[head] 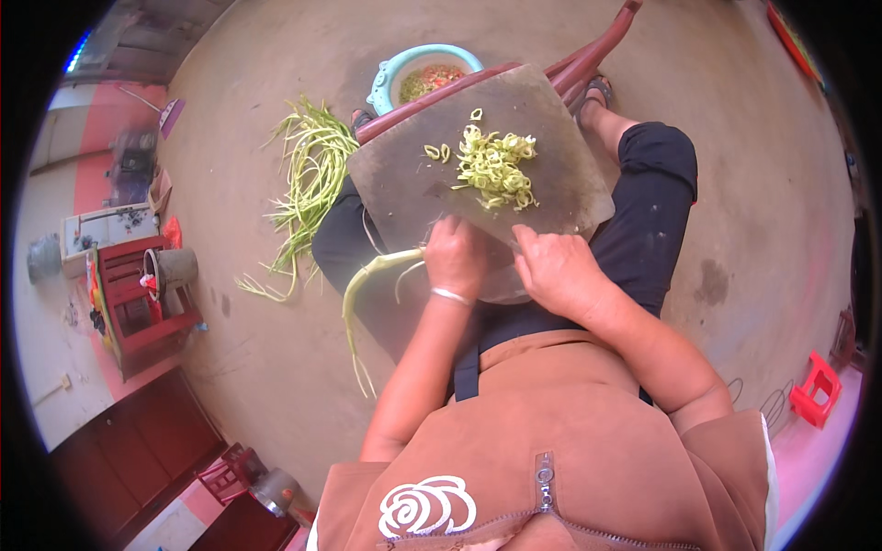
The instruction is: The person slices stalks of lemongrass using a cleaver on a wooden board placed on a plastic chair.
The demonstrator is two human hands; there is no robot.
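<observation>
My left hand (456, 255) is closed around a long pale-green vegetable stalk (386, 260), its thin end drooping to the left. Across from it, my right hand (555, 268) grips what looks like a broad knife (506, 284); its handle is hidden in the fist and its blade is partly hidden. Both hands are at the near edge of a worn cutting board (406, 186), tilted before me above my legs. A pile of pale-green cut rings (496, 169) lies on the board, with a few loose rings (437, 152) to its left.
Long green stalks (313, 172) lie heaped on the floor left of the board. A light-blue basin (386, 72) with chopped green and red pieces stands beyond it. Dark-red wooden legs (592, 58) jut out at the far right. A red stool (816, 391) is off to the right.
</observation>
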